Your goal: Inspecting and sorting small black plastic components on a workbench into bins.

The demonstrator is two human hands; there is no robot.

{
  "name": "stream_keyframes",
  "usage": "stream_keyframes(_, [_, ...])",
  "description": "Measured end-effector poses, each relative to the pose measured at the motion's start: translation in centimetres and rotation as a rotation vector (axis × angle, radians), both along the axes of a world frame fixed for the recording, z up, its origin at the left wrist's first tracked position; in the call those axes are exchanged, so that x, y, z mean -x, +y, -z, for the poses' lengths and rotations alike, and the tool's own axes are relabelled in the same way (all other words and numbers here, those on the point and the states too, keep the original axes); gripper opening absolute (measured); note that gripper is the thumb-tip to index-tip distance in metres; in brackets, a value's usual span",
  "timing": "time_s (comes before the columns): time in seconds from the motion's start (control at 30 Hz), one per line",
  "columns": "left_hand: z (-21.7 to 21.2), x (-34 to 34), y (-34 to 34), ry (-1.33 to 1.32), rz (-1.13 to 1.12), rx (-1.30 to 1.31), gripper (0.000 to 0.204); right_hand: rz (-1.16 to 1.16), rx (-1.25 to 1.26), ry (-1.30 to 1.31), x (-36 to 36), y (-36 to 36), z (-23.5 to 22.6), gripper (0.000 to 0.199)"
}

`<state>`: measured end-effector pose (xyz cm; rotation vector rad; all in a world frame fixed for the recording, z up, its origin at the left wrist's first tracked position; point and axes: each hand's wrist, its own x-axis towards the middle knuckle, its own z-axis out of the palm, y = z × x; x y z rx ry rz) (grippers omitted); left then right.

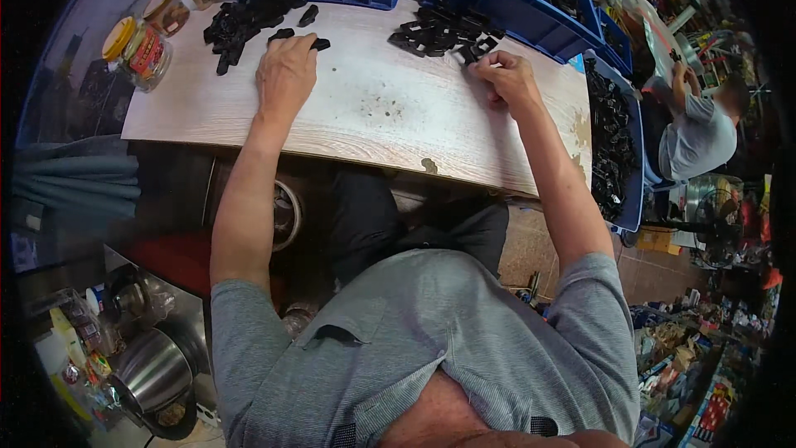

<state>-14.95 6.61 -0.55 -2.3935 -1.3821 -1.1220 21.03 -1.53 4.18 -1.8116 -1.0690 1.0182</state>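
- Left hand (288, 70): palm down over the table (356, 104); a black piece (322, 44) pokes out rightward, lying roughly sideways; grip hidden, cannot tell.
- Right hand (504, 79): fingertips narrowed beside the black pile (435, 31), which lies beyond and leftward; cannot tell if holding.

The left grip (287, 68) rests over black pieces (322, 45), the right grip (507, 80) at a black heap's (433, 40) edge.
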Motion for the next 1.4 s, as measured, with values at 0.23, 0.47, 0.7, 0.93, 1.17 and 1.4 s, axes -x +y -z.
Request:
stream_keyframes(0.23, [-0.5, -0.3, -1.7, -0.071, 0.046, 0.062, 0.022, 0.017, 0.032, 0.072, 1.3, -2.8, -0.9, 0.025])
stream_keyframes(0.47, [-0.9, -4.3, -5.3, -0.126, 0.127, 0.186, 0.02, -0.04, 0.044, -0.006, 2.1, -2.7, -1.1, 0.039])
stream_keyframes(0.7, [-1.0, -4.4, -4.7, -0.173, 0.059, 0.212, 0.021, -0.051, 0.064, -0.022, 2.7, -2.9, -0.9, 0.037])
stream_keyframes(0.93, [-0.8, -4.9, -5.0, -0.098, 0.201, 0.18, 0.025, -0.134, 0.052, -0.001, 4.1, -3.6, -0.8, 0.03])
stream_keyframes(1.17, [-1.5, -10.5, -6.7, -0.126, 0.532, 0.149, 0.024, -0.234, 0.057, -0.006, 4.8, -3.4, -0.3, 0.027])
stream_keyframes(1.4, [-1.2, -12.4, -6.0, -0.153, 0.654, 0.191, 0.029, -0.238, 0.011, 0.031, 4.5, -3.3, 0.4, 0.027])
